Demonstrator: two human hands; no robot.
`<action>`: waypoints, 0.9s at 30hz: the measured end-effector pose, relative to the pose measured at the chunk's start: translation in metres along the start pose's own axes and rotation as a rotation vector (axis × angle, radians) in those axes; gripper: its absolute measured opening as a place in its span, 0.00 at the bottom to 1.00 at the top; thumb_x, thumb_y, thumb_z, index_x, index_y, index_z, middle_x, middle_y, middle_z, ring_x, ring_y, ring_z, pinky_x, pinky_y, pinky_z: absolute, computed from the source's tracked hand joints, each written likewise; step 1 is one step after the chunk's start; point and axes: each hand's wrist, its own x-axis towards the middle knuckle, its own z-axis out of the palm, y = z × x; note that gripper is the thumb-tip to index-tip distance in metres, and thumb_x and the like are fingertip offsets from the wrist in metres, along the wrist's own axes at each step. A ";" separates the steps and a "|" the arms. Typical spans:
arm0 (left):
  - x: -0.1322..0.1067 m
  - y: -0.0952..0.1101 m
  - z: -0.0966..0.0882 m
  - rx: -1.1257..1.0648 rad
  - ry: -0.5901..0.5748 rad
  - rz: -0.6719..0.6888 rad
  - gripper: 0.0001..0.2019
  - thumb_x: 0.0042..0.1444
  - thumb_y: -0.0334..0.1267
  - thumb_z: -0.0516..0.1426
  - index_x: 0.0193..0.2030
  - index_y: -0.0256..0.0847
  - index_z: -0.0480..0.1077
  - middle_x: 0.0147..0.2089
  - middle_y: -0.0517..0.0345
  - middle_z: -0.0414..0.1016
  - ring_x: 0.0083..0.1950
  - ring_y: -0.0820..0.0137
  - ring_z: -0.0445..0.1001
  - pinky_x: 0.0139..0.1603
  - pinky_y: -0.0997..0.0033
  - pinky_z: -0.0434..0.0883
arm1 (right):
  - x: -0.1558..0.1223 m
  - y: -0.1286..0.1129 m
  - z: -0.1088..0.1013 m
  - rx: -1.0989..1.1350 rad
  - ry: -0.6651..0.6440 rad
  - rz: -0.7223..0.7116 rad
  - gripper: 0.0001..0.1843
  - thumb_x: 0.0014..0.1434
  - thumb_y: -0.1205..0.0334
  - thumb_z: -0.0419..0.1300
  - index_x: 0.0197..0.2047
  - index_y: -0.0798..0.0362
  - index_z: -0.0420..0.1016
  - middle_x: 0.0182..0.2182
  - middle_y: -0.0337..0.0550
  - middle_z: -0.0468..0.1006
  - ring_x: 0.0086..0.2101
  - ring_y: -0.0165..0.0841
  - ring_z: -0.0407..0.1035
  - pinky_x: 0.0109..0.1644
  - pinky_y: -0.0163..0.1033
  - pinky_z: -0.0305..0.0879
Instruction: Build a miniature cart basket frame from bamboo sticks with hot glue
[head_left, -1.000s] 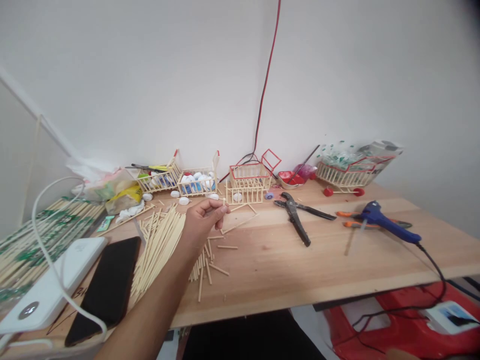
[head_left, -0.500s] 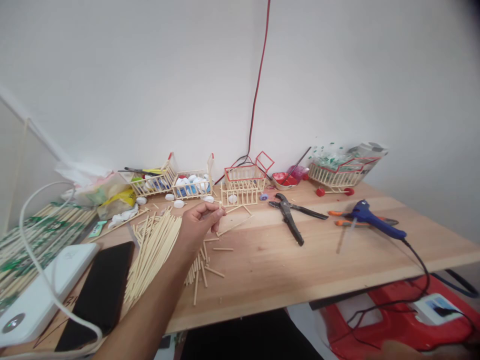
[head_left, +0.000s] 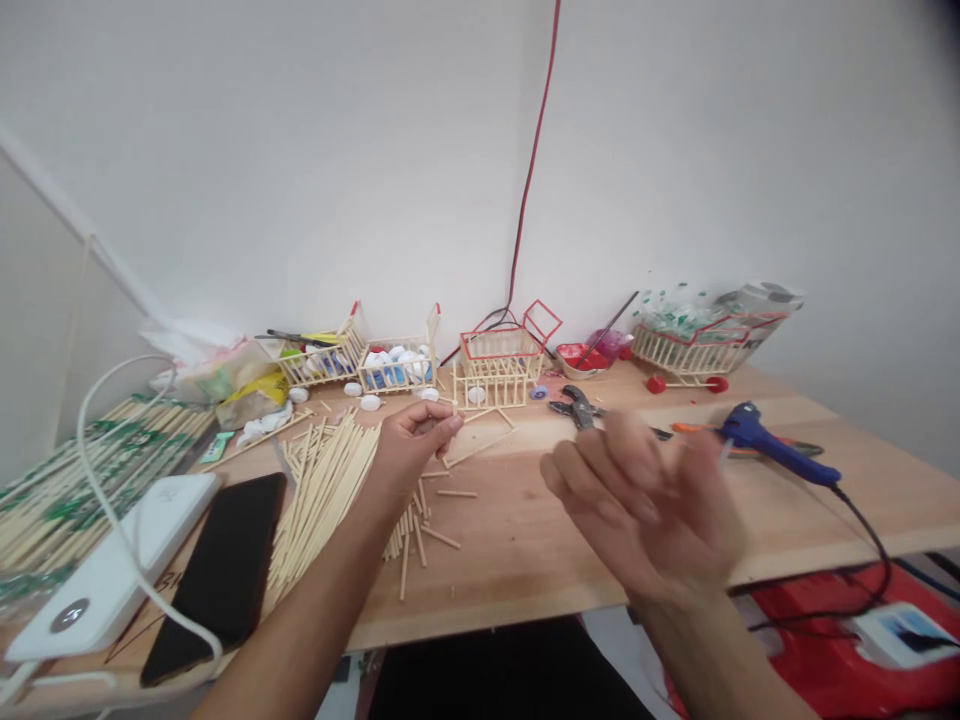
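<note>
Your left hand [head_left: 416, 440] keeps its grip pinched shut, thumb against fingertips, on a short stick [head_left: 453, 408] that barely shows above them. It hangs over the table [head_left: 540, 560] about where it was 1 second ago. The change is your right hand [head_left: 649, 510]: out of view then, it has come up to the right of that grip, blurred, its own grip open and holding nothing that shows, so 2 hands now flank the stick. It covers most of the pliers [head_left: 577, 408]. Cut stick pieces [head_left: 420, 525] lie just below the left grip, long bamboo sticks [head_left: 322, 490] to its left, a red-rimmed stick basket [head_left: 499, 365] beyond, and the glue gun [head_left: 776, 452] far right.
</note>
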 end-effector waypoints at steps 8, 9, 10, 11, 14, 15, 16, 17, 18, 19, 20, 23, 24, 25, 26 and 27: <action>0.000 0.000 0.002 -0.011 -0.023 -0.012 0.11 0.45 0.40 0.66 0.28 0.36 0.72 0.20 0.66 0.66 0.21 0.80 0.62 0.24 0.78 0.60 | 0.039 0.052 0.022 1.141 -0.059 0.400 0.22 0.64 0.48 0.51 0.22 0.50 0.57 0.17 0.32 0.42 0.24 0.31 0.53 0.31 0.36 0.59; 0.000 0.000 0.002 -0.012 -0.024 -0.013 0.11 0.45 0.40 0.66 0.28 0.36 0.72 0.20 0.65 0.66 0.21 0.80 0.62 0.24 0.78 0.60 | 0.039 0.056 0.022 1.129 -0.053 0.408 0.22 0.64 0.47 0.51 0.22 0.50 0.57 0.17 0.32 0.41 0.25 0.32 0.55 0.33 0.36 0.59; 0.000 0.000 0.002 -0.010 -0.025 -0.015 0.11 0.45 0.40 0.66 0.28 0.36 0.72 0.20 0.65 0.66 0.21 0.80 0.62 0.24 0.78 0.60 | 0.039 0.059 0.022 1.109 -0.049 0.408 0.22 0.64 0.47 0.52 0.22 0.50 0.57 0.17 0.33 0.41 0.27 0.33 0.57 0.34 0.37 0.60; 0.000 0.000 0.002 -0.007 -0.027 -0.016 0.11 0.45 0.40 0.66 0.28 0.36 0.72 0.20 0.65 0.66 0.21 0.80 0.62 0.24 0.78 0.60 | 0.039 0.062 0.022 1.083 -0.045 0.404 0.22 0.63 0.47 0.53 0.22 0.50 0.57 0.17 0.33 0.41 0.28 0.33 0.58 0.34 0.37 0.60; 0.000 0.000 0.002 -0.002 -0.033 -0.017 0.11 0.46 0.40 0.66 0.28 0.35 0.72 0.19 0.65 0.66 0.22 0.80 0.62 0.25 0.78 0.60 | 0.039 0.066 0.022 0.983 -0.035 0.389 0.18 0.59 0.48 0.59 0.26 0.50 0.61 0.20 0.33 0.48 0.25 0.30 0.55 0.30 0.35 0.57; 0.000 0.000 0.002 -0.006 -0.033 -0.018 0.11 0.46 0.40 0.66 0.27 0.35 0.72 0.19 0.65 0.66 0.22 0.79 0.62 0.25 0.78 0.60 | 0.039 0.068 0.022 0.929 -0.037 0.392 0.16 0.57 0.49 0.61 0.27 0.50 0.63 0.21 0.33 0.52 0.24 0.29 0.54 0.28 0.34 0.55; -0.001 0.000 0.003 -0.010 -0.035 -0.022 0.11 0.46 0.41 0.66 0.27 0.35 0.72 0.19 0.65 0.66 0.21 0.79 0.62 0.24 0.78 0.60 | 0.039 0.071 0.023 0.853 -0.035 0.397 0.15 0.56 0.49 0.62 0.29 0.50 0.65 0.23 0.34 0.55 0.24 0.27 0.53 0.26 0.33 0.53; -0.001 0.000 0.003 -0.013 -0.036 -0.027 0.11 0.45 0.41 0.66 0.27 0.35 0.72 0.19 0.65 0.66 0.21 0.79 0.62 0.24 0.78 0.60 | 0.038 0.074 0.024 0.749 -0.034 0.395 0.15 0.55 0.49 0.63 0.31 0.51 0.67 0.24 0.34 0.58 0.23 0.26 0.53 0.26 0.33 0.51; -0.001 -0.001 0.003 -0.015 -0.036 -0.035 0.11 0.45 0.41 0.66 0.28 0.35 0.72 0.19 0.65 0.66 0.21 0.80 0.62 0.24 0.78 0.60 | 0.037 0.078 0.025 0.619 -0.034 0.379 0.14 0.55 0.49 0.63 0.32 0.51 0.69 0.25 0.35 0.60 0.23 0.26 0.54 0.26 0.33 0.51; -0.001 -0.001 0.004 -0.015 -0.040 -0.044 0.12 0.44 0.41 0.67 0.28 0.35 0.72 0.20 0.65 0.67 0.22 0.80 0.62 0.24 0.77 0.60 | 0.035 0.081 0.026 0.474 -0.035 0.344 0.13 0.56 0.50 0.63 0.34 0.51 0.71 0.26 0.36 0.63 0.24 0.27 0.56 0.27 0.33 0.52; -0.002 -0.001 0.004 -0.014 -0.048 -0.053 0.12 0.43 0.41 0.67 0.28 0.35 0.72 0.22 0.64 0.68 0.22 0.80 0.63 0.25 0.77 0.60 | 0.033 0.084 0.027 0.331 -0.037 0.294 0.12 0.57 0.51 0.62 0.36 0.51 0.73 0.27 0.37 0.66 0.26 0.28 0.59 0.29 0.34 0.54; -0.003 -0.001 0.006 -0.022 -0.077 -0.087 0.14 0.41 0.42 0.68 0.28 0.35 0.72 0.24 0.63 0.69 0.23 0.80 0.63 0.25 0.77 0.60 | 0.029 0.091 0.032 0.033 -0.064 0.146 0.10 0.59 0.53 0.60 0.41 0.50 0.75 0.36 0.42 0.74 0.34 0.32 0.65 0.37 0.37 0.60; -0.004 -0.001 0.007 -0.026 -0.085 -0.096 0.14 0.40 0.42 0.68 0.28 0.35 0.72 0.24 0.64 0.69 0.23 0.80 0.63 0.25 0.77 0.60 | 0.028 0.092 0.034 -0.009 -0.072 0.118 0.10 0.59 0.54 0.60 0.41 0.49 0.75 0.39 0.42 0.75 0.36 0.33 0.66 0.39 0.38 0.61; -0.005 -0.001 0.008 -0.031 -0.088 -0.100 0.14 0.40 0.42 0.69 0.27 0.35 0.72 0.24 0.64 0.69 0.24 0.80 0.63 0.25 0.78 0.60 | 0.028 0.093 0.036 -0.033 -0.079 0.101 0.10 0.59 0.54 0.59 0.41 0.49 0.75 0.40 0.43 0.75 0.37 0.34 0.67 0.39 0.38 0.61; -0.005 -0.001 0.008 -0.034 -0.085 -0.098 0.14 0.39 0.42 0.69 0.27 0.35 0.72 0.24 0.64 0.69 0.24 0.79 0.63 0.26 0.77 0.60 | 0.028 0.094 0.037 -0.048 -0.086 0.094 0.10 0.59 0.54 0.60 0.41 0.49 0.75 0.40 0.43 0.75 0.37 0.34 0.67 0.39 0.39 0.62; -0.006 0.000 0.009 -0.034 -0.082 -0.093 0.14 0.39 0.41 0.69 0.27 0.35 0.72 0.25 0.63 0.69 0.25 0.79 0.64 0.27 0.77 0.61 | 0.028 0.094 0.038 -0.054 -0.091 0.091 0.11 0.59 0.53 0.60 0.41 0.49 0.75 0.39 0.44 0.76 0.37 0.34 0.68 0.39 0.39 0.62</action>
